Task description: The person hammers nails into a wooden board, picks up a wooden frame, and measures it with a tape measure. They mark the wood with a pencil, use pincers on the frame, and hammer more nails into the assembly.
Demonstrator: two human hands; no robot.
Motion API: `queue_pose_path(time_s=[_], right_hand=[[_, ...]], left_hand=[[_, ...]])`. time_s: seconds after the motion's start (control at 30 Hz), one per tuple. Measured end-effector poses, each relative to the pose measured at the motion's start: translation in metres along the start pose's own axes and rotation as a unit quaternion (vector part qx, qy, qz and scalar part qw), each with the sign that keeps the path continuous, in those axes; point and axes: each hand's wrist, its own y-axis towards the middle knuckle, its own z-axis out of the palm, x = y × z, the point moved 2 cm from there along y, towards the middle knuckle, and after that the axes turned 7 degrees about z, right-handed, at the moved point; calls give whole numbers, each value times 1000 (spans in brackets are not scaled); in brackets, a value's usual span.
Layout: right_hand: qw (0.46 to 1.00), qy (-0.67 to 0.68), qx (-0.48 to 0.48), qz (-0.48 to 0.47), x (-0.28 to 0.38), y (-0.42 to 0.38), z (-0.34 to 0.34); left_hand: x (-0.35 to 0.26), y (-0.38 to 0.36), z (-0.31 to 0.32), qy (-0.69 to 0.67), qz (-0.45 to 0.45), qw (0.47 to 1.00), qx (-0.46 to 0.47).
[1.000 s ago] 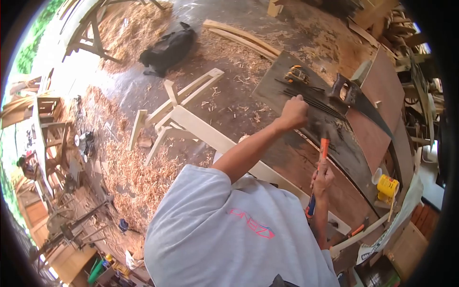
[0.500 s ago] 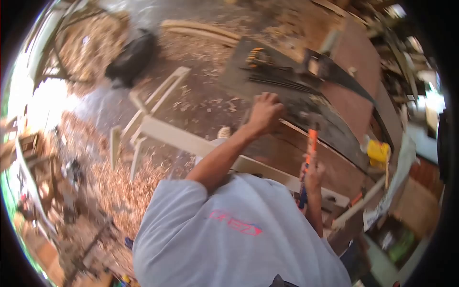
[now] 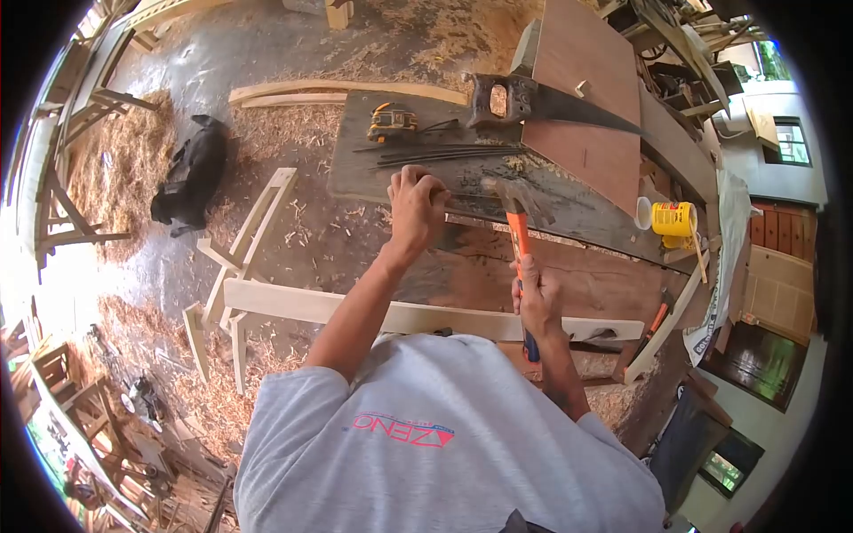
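My left hand (image 3: 416, 209) is at the near edge of a dark board (image 3: 351, 164), fingers curled together; whatever they pinch is too small to make out. My right hand (image 3: 539, 298) is wrapped round the handle of a hammer (image 3: 518, 233), orange above the grip and dark blue at its end. The hammer's head is over the board, just right of my left hand. Thin dark rods (image 3: 444, 156), a yellow and black tape measure (image 3: 392, 123) and a handsaw (image 3: 569, 107) lie beyond my hands.
A long pale wooden piece (image 3: 293, 300) crosses in front of my body. Pale wooden frames (image 3: 258, 226) stand at the left, near a black dog (image 3: 191, 176) lying among shavings. A yellow container (image 3: 673, 218) lies tipped at the right, near a reddish plywood sheet (image 3: 586, 53).
The camera view has turned, so the bench and tools appear further left. The hammer, upright in view before, now leans left with its head nearer my left hand.
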Motion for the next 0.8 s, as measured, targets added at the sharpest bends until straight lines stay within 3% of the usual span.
queue_pose_path(time_s=[0.13, 0.2, 0.3, 0.43, 0.5, 0.67, 0.8], right_hand=[[996, -76, -38, -18, -6, 17, 10], [995, -75, -35, 51, -1, 22, 13], [999, -32, -34, 21, 5, 20, 11], [996, -80, -35, -8, 1, 22, 6], [995, -65, -12, 77, 0, 23, 2], [996, -11, -49, 73, 13, 10, -16], [996, 9, -81, 22, 24, 7, -35]], left_hand=[[2, 13, 3, 15, -67, 997, 34], [5, 16, 4, 21, -87, 995, 49], [4, 15, 0, 15, -81, 995, 61], [1, 15, -3, 14, -77, 994, 78], [3, 14, -5, 24, -29, 996, 86], [1, 5, -11, 14, 47, 996, 77], [2, 4, -1, 56, 124, 981, 135]])
